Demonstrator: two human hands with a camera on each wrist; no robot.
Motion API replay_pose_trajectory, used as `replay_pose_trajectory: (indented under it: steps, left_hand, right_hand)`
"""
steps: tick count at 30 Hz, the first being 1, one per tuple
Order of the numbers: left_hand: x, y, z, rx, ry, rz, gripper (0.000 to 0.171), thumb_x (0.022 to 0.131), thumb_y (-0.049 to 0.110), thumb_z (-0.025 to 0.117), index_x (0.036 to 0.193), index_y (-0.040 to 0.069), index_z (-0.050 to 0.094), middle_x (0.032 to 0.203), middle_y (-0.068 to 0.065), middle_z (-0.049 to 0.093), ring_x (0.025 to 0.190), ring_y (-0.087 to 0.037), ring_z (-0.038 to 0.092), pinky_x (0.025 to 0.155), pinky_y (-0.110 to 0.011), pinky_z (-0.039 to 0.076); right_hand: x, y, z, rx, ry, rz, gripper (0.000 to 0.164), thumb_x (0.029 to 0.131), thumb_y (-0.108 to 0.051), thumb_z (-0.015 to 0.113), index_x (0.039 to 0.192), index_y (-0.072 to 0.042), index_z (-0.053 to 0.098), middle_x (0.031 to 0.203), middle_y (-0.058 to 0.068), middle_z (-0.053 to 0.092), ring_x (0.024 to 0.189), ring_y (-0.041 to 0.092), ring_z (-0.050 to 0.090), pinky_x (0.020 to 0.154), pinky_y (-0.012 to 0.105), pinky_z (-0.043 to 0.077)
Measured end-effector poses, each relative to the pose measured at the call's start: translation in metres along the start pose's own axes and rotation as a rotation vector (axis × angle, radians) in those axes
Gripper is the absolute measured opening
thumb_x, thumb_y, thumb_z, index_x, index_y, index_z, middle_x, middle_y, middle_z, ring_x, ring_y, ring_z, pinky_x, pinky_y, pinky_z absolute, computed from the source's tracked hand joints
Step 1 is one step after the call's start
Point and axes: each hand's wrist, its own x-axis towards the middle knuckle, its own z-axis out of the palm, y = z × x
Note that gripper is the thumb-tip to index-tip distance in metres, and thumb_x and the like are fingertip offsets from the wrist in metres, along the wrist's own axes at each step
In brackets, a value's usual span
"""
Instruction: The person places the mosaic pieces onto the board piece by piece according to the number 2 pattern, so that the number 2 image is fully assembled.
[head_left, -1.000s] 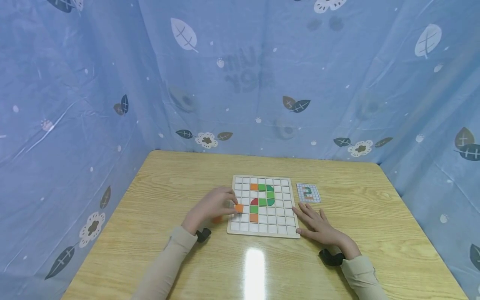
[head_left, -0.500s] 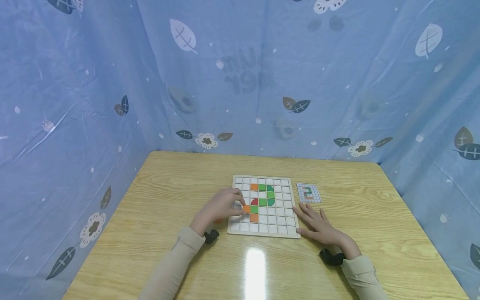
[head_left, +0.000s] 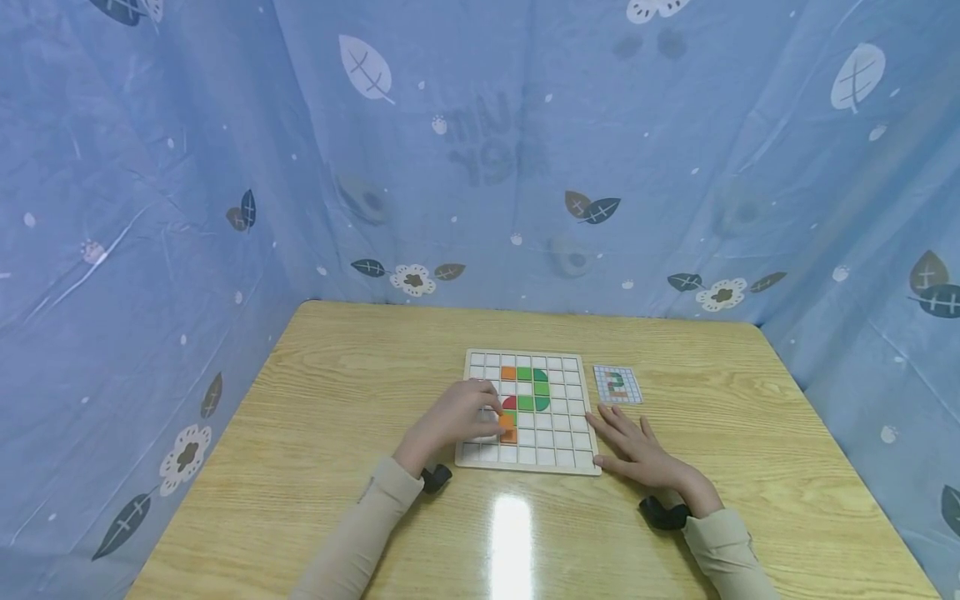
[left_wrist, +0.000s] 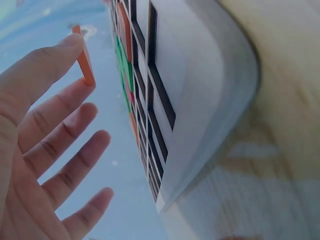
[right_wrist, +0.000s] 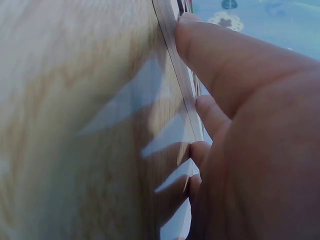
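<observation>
My left hand (head_left: 456, 415) pinches an orange square tile (left_wrist: 84, 57) between thumb and index finger, the other fingers spread. In the head view it hovers over the lower left of the white grid board (head_left: 562, 423). Set in the board are green, red and orange pieces in a shape like a 2, among them a red quarter-round piece (head_left: 510, 402) and a green tile (head_left: 525, 403). Another orange tile (head_left: 509, 437) lies just below the held one. My right hand (head_left: 637, 457) rests with extended fingers at the board's right edge, thumb near the lower corner.
A small pattern card (head_left: 618, 385) with a coloured 2 on a grid lies right of the board. The wooden table (head_left: 360, 367) runs back to a blue patterned curtain (head_left: 480, 167). A bright reflection shows on the tabletop in front of the board.
My left hand has moved right across the board with the orange tile, from its left edge to above the lower coloured pieces. The right hand has stayed still.
</observation>
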Motion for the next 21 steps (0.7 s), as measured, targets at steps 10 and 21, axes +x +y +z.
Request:
replay_pose_trajectory:
  steps: [10,21]
  left_hand:
    - [0.006,0.01,0.007,0.102,-0.029,0.032,0.029,0.078,0.051,0.067,0.089,0.024,0.072,0.094,0.01,0.061,0.087,-0.007,0.054,0.086,-0.029,0.044]
    - [0.008,0.022,0.011,0.1,-0.044,-0.011,0.029,0.075,0.049,0.071,0.093,0.025,0.072,0.092,0.011,0.06,0.082,-0.006,0.05,0.083,-0.028,0.044]
  right_hand:
    - [0.0,0.0,0.001,0.006,0.003,-0.006,0.067,0.091,-0.032,0.057,0.147,-0.012,0.025,0.153,0.021,0.013,0.138,0.046,0.006,0.1,0.07,-0.006]
    - [0.001,0.0,0.001,-0.006,0.004,-0.008,0.067,0.091,-0.032,0.057,0.147,-0.012,0.026,0.153,0.02,0.014,0.138,0.047,0.006,0.099,0.071,-0.005]
